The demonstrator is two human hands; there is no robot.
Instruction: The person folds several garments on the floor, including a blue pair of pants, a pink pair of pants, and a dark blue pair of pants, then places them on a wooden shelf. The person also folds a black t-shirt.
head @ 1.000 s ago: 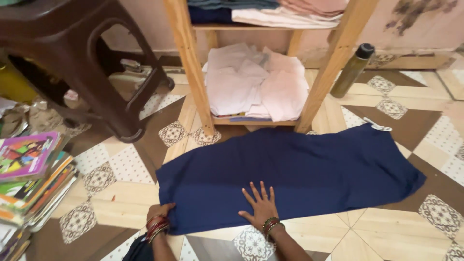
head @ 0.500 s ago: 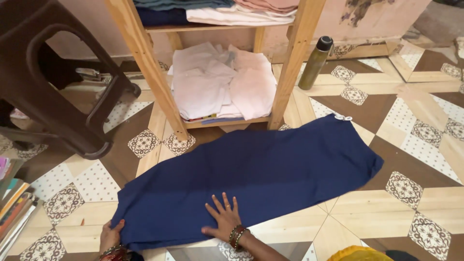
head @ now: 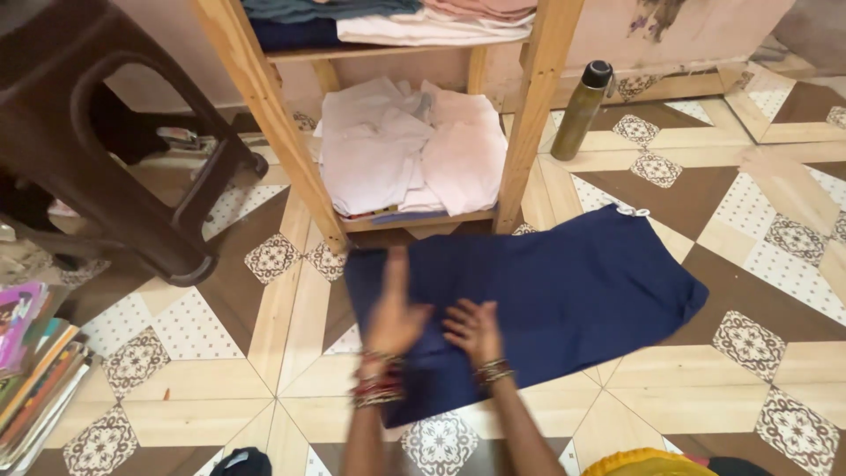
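A navy blue cloth [head: 573,282] lies on the patterned tile floor in front of a wooden shelf. Its left end is folded over onto the middle. My left hand [head: 392,322] is motion-blurred over the folded part, fingers stretched out and pointing away from me. My right hand [head: 474,330] rests on the cloth just to the right of it, fingers slightly bent. Both wrists wear bangles. Neither hand shows a clear grip on the fabric.
The wooden shelf [head: 264,97] holds folded pale clothes [head: 405,150] on its lowest board. An olive bottle [head: 583,107] stands to its right. A dark brown stool [head: 106,150] is at the left and stacked books [head: 31,370] lie at the left edge.
My left hand has carried the cloth's left end over to the right, folding it onto the middle. The cloth now looks much shorter. My right hand stayed on the fabric.
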